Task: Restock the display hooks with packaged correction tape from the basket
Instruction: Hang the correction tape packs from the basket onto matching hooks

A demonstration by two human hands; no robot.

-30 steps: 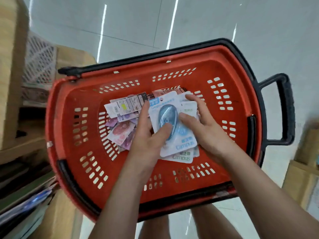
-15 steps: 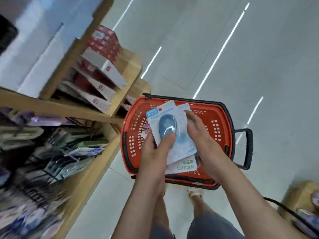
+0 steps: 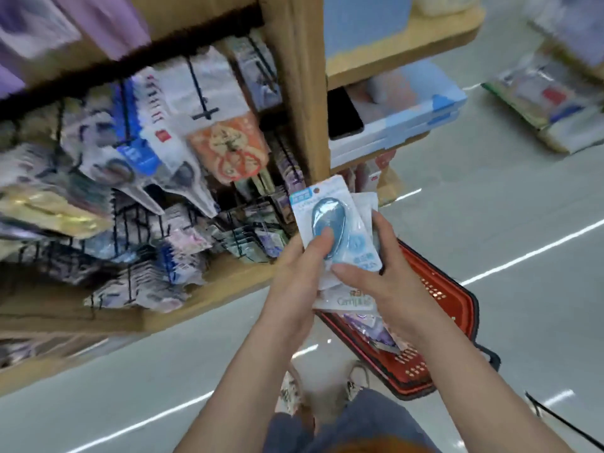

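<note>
A wooden shelf (image 3: 294, 93) crowded with display hooks (image 3: 199, 89) stands left of and above the hands. The red basket (image 3: 438, 289) lies just below them. The left hand (image 3: 294, 282) and right hand (image 3: 392, 289) together grip a stack of correction tape packs (image 3: 330, 220), thumbs pressed on the front pack.

Left hand (image 3: 291, 279) and right hand (image 3: 392, 279) together grip a fanned stack of packs (image 3: 330, 207) beside the wooden post (image 3: 294, 76); the left thumb presses the top pack's blue blister; the red basket (image 3: 438, 289) sits on the floor (image 3: 506, 207) beneath them; blurred hooks (image 3: 196, 83) at left carry crowded goods (image 3: 228, 148).
</note>
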